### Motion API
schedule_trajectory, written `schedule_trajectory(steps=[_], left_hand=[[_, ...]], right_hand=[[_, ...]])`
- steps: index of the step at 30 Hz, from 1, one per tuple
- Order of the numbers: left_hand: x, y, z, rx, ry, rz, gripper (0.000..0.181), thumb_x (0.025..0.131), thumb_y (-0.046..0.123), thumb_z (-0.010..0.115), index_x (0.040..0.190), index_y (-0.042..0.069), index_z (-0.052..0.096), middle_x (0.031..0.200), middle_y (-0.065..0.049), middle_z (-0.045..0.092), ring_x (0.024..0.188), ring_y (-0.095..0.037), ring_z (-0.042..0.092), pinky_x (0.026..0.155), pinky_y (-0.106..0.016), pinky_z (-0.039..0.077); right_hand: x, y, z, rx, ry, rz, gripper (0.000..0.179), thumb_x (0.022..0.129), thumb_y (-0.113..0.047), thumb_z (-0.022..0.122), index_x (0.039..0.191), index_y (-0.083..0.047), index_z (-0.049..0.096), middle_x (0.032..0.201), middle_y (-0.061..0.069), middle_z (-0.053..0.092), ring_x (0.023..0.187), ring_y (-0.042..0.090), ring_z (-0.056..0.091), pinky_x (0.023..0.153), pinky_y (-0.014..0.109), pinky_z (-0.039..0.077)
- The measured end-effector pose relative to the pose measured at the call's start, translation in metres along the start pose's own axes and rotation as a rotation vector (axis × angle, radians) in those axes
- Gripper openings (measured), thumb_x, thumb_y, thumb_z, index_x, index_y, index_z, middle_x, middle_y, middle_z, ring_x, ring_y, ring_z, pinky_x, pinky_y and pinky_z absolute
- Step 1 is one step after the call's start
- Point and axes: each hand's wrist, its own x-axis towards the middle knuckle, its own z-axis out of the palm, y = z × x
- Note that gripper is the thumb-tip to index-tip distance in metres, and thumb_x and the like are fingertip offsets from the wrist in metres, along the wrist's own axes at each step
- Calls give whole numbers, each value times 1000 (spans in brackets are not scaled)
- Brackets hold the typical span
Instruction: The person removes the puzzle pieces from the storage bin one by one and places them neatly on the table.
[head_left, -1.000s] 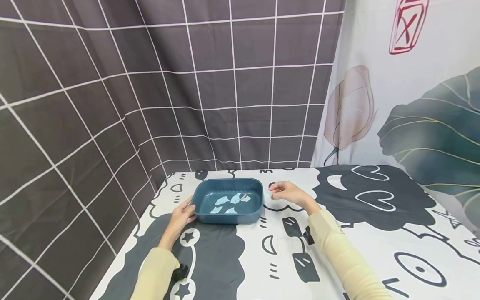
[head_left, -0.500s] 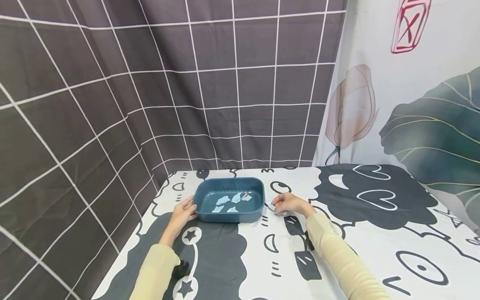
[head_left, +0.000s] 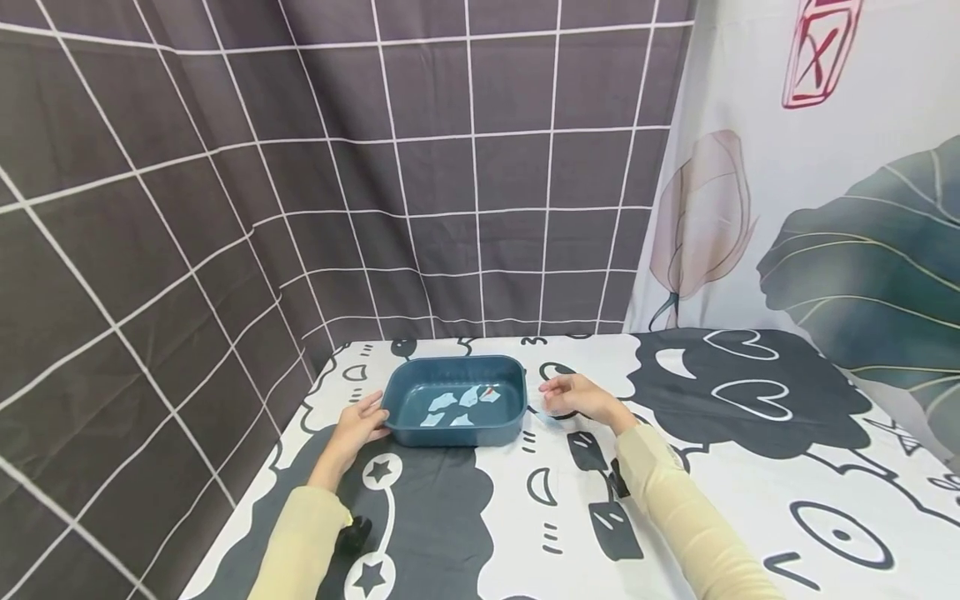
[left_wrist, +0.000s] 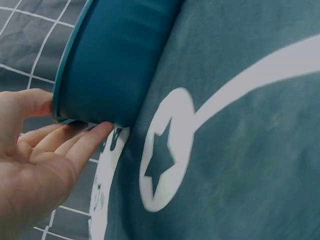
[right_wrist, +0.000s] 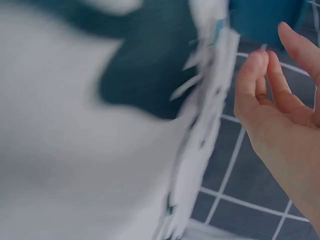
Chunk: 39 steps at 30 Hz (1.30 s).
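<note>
A dark blue rectangular dish (head_left: 457, 436) stands on the table with several flat pale-blue scraps (head_left: 442, 402) on its floor. One scrap (head_left: 490, 394) has a red mark. My left hand (head_left: 358, 429) holds the dish's left end; in the left wrist view the thumb meets the rim and the fingers (left_wrist: 90, 142) lie against the outer wall. To the right of the dish is my right hand (head_left: 577, 398), low over the table. In the right wrist view its thumb and fingers (right_wrist: 250, 75) are apart, nothing visible between them. A faint pale-blue scrap (head_left: 550, 418) shows just below its fingertips.
A black-and-white cartoon-print cloth (head_left: 517, 517) covers the table. A dark grid curtain (head_left: 420, 192) hangs behind and at the left. At the back right is a white flower-print curtain (head_left: 720, 250).
My right hand came down onto a pale-blue scrap beside the dish, then rose slightly, leaving the scrap below its fingertips. The left hand stays at the dish's end.
</note>
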Motion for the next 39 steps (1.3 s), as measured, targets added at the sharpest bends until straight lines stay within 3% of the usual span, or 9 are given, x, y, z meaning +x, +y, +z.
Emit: schedule_trajectory(steps=[4,8,14,20,25,29,32,36,39], left_hand=[[0,1,-3,1,-37,5,54,96,4,47,146,-10,32,146,-33,39,129,-45,49,97,-40,58],[1,2,-5,-9,-48,-4,55,95,4,47,146,-10,32,147,-33,39,130,-45,49,95,-37,60],[2,2,-11,-39,-46,-5,56,95,0,46,147,-11,30,149,-35,34,132,-47,46,95,-38,60],[2,3,-12,-43,-79,16,55,95,-1,46,146,-12,30,150,-37,31,134,-49,42,97,-42,58],[1,1,-12,-72,-79,14,54,95,-2,46,146,-12,31,149,-38,31,134,-50,41,97,-46,58],[2,1,-10,-74,-68,8,54,93,-3,48,145,-13,33,147,-37,35,132,-49,45,94,-46,60],[5,3,-7,-50,-58,10,56,90,-4,50,143,-13,35,144,-38,40,127,-49,51,89,-43,63],[10,4,-6,-19,-21,9,58,85,-6,52,141,-11,40,138,-37,48,115,-46,62,79,-39,66],[13,4,-8,-10,10,14,58,83,-5,53,140,-9,43,135,-36,52,111,-43,65,76,-38,66]], right_hand=[[5,-23,10,-12,55,-57,45,87,-9,66,126,11,55,107,17,67,88,4,60,86,20,56],[15,-45,31,21,51,-98,44,88,-10,67,126,8,56,118,25,64,91,4,62,96,28,57],[31,-63,72,92,23,-126,39,87,-5,67,122,7,59,115,27,65,88,5,65,92,30,60],[44,-61,101,45,22,-145,30,88,-3,65,116,6,62,101,18,68,86,15,66,82,31,62],[56,-62,114,-36,-14,-86,32,83,3,67,114,11,62,106,24,67,87,15,64,77,23,58],[73,-47,119,-99,-54,-46,33,79,2,72,111,6,65,106,19,70,94,20,67,83,26,60],[116,4,124,-150,-102,-119,27,79,9,62,104,2,68,94,10,70,87,17,68,76,24,61],[169,64,133,-193,-173,-165,38,75,18,47,99,-2,70,88,5,68,79,14,64,66,24,61],[162,48,132,-238,-239,-180,42,75,20,51,102,-5,70,92,4,69,82,15,62,70,26,60]])
